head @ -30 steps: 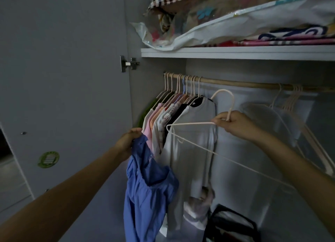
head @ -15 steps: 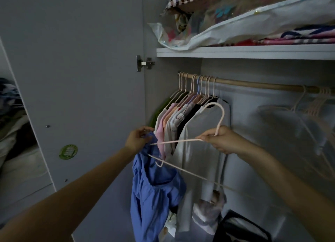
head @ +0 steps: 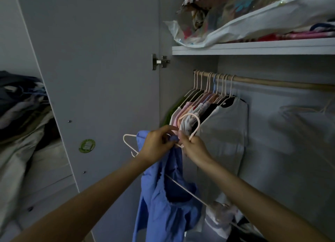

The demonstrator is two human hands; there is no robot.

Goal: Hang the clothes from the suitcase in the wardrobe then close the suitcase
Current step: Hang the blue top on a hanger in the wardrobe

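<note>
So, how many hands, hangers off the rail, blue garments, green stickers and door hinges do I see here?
Hands: 2 (left hand, right hand)
Hanger off the rail: 1
Blue garment: 1
Green sticker: 1
Door hinge: 1
Total: 6

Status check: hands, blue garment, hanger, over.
Left hand grips blue garment. Right hand holds hanger below its hook. Hanger partly inside garment, not on rail. Nothing blocking.

Right hand [head: 194, 149] has carried the pale hanger [head: 190, 125] toward nine o'clock, meeting the left hand [head: 155, 145] at the blue garment [head: 163, 205], one hanger shoulder now threaded inside.
</note>
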